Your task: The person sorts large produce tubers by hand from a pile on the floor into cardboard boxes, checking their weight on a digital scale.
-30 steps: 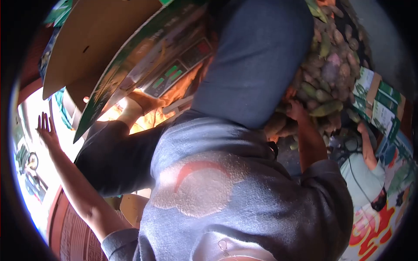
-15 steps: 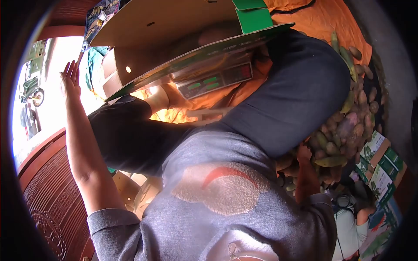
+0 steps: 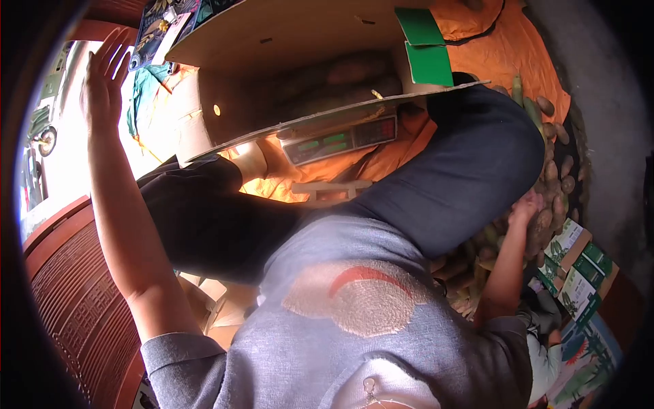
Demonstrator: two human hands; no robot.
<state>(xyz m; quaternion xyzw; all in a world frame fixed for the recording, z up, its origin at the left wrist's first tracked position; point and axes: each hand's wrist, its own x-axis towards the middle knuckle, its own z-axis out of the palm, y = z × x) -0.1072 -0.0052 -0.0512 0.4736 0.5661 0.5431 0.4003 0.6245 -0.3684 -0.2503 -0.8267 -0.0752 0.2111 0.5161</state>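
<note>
My left hand (image 3: 105,82) is raised at the left, its fingers stretched out and slightly apart with nothing in them. It is left of an opened cardboard box (image 3: 235,51) with green end flaps, without touching it. Several brownish tubers (image 3: 354,71) lie in shadow inside the box. Below the near wall of the box shows a digital scale (image 3: 337,142) with green lit displays. My right hand (image 3: 524,206) is down on a heap of elongated brown and greenish tubers (image 3: 545,225), beside my bent knee. Its fingers blur into the pinkish tubers there.
An orange sheet (image 3: 538,58) spreads under the box and heap. Printed green-and-white cartons (image 3: 579,266) stand at the right, near another person's pale clothing (image 3: 541,365). A carved red-brown wooden panel (image 3: 88,307) is at the left. Loose cardboard (image 3: 228,310) lies behind my leg.
My right hand has moved forward along the tuber heap, from beside my thigh to beside my knee. My left hand has risen further. The view has shifted, showing more of the box's inside.
</note>
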